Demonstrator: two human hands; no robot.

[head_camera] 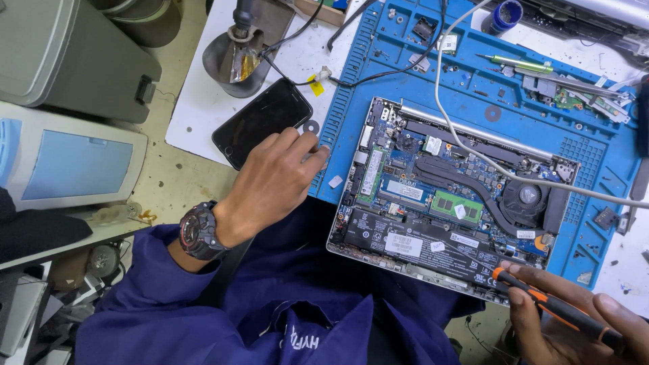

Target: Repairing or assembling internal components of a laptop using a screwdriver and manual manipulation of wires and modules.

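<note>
An opened laptop lies bottom-up on a blue repair mat, its board, fan and black battery exposed. My right hand at the lower right grips a black and orange screwdriver, its tip end near the laptop's front right corner. My left hand, with a dark wristwatch, hovers at the mat's left edge beside a black phone. Its fingertips are pinched together at the mat's edge. Whether they hold something small is hidden.
A white cable crosses over the laptop. Small screws and parts, a green pen-like tool and circuit boards lie on the mat. A metal funnel-shaped stand and a grey machine sit to the left.
</note>
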